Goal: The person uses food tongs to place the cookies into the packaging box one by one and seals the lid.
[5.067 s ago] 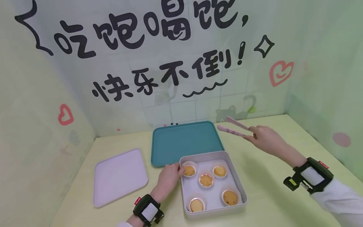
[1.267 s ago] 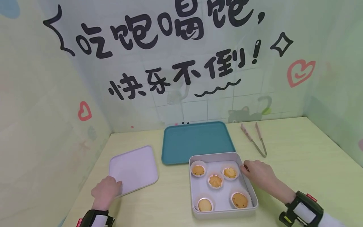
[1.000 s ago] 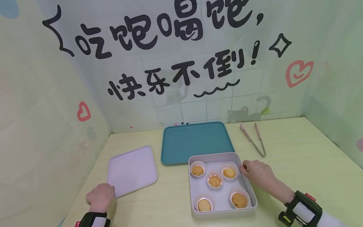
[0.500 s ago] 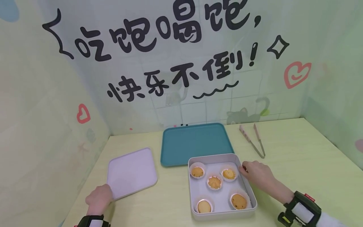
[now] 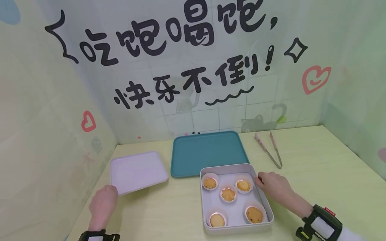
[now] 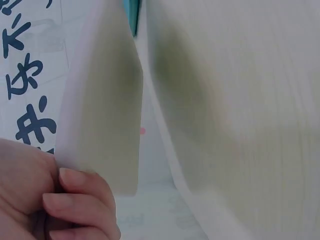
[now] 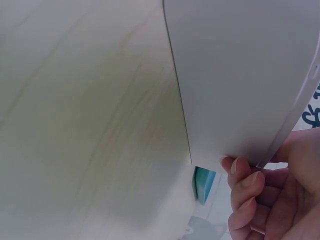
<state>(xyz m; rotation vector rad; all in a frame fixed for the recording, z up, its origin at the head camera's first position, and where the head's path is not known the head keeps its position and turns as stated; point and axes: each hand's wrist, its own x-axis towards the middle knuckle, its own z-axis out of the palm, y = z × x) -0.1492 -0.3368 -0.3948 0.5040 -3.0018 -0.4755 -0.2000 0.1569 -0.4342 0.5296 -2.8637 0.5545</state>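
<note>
My left hand (image 5: 103, 204) grips the near left corner of a shallow pale purple tray (image 5: 138, 172), which is lifted and tilted above the table. In the left wrist view, curled fingers (image 6: 82, 207) lie against the underside of the tray (image 6: 107, 110). My right hand (image 5: 275, 187) holds the right wall of a square pale box (image 5: 233, 229) near its back corner. In the right wrist view its fingertips (image 7: 240, 167) press the outer wall of the box (image 7: 240, 80), the thumb hidden behind the rim. Several small muffins (image 5: 228, 194) in paper cups sit in the box.
A teal tray (image 5: 208, 154) lies flat behind the box, against the back wall. Pink-handled tongs (image 5: 272, 155) lie spread at the back right of the pale wooden table (image 5: 328, 167). Printed walls (image 5: 362, 83) enclose the back and both sides.
The pale purple tray has risen off the table in my left hand, which earlier held the box. My right hand, earlier holding the tongs, now holds the box; the tongs lie on the table.
</note>
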